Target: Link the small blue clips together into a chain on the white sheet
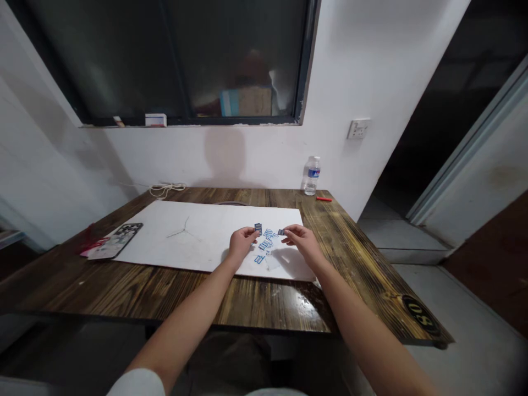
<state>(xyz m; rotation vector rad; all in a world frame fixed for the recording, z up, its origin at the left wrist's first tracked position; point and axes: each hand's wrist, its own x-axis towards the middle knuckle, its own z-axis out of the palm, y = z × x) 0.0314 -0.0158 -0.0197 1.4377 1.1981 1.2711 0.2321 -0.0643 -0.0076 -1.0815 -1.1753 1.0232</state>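
My left hand (242, 241) pinches a small dark flat piece (258, 229) with pale stripes, held up above the white board (214, 236). Between thumb and fingers of my right hand (303, 241) is another small dark piece (281, 232), partly hidden by the fingertips. The two hands are apart, a short gap between them. Several small blue-and-white frame-like pieces (266, 243) lie loosely scattered on the board between and below the hands. What exactly these pieces are is too small to tell. Thin dark twig-like strands (184, 230) lie on the board further left.
The board lies on a dark wooden table (165, 294). A clear water bottle (312, 176) and a red pen-like item (324, 199) are at the back right. A coiled pale cable (165, 188) sits back left. A printed black-edged sheet (124, 240) covers the board's left end.
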